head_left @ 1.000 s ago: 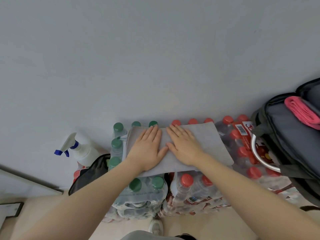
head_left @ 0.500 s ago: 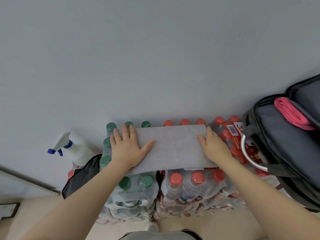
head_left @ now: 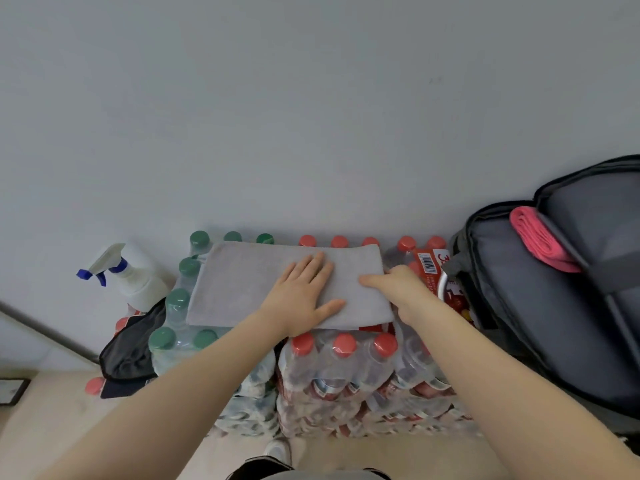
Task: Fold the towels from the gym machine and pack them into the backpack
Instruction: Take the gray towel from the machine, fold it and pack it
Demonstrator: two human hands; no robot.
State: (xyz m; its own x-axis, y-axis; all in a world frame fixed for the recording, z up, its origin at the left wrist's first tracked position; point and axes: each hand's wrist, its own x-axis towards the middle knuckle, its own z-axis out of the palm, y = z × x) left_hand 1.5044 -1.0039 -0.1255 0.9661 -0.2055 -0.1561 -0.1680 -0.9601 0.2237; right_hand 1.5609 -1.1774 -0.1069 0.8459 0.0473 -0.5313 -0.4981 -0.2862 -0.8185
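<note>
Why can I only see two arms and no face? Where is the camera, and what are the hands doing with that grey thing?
The camera sits on the person's head and looks down, so you see only their own arms. The grey towel lies on top of packs of water bottles with red and green caps. The left hand presses flat on it. The right hand is at its right edge, thumb on top; I can't tell if it grips. On the right stands an open backpack with a pink towel tucked inside. A spray bottle stands on the left.

Grey towel (head_left: 249,285) folded flat, pink towel (head_left: 540,239) in open backpack (head_left: 526,317)
</note>
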